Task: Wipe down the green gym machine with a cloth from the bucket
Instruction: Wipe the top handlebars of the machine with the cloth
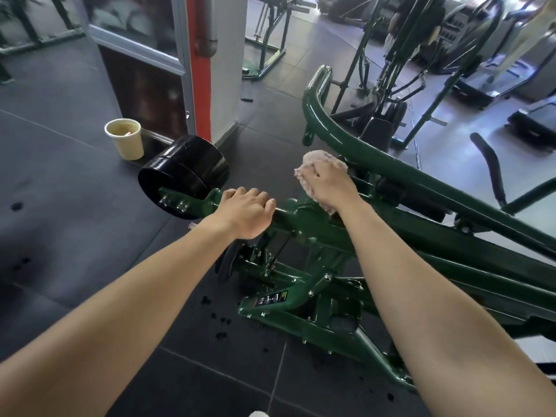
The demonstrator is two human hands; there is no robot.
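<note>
Beside the black roller pad [183,173], the left hand [245,213] is curling its fingers over the crossbar of the green gym machine [313,236], bracing. Just to its right, the right hand [329,183] is gripping the pink cloth [313,159], pressing it onto the frame. The long curved tube is running from ahead down to the right, nearer this hand, so the wipe is likely heading along it.

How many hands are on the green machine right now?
2. The left hand grips the crossbar beside the black roller pad; the right hand holds the pink cloth against the green frame to its right.
</note>
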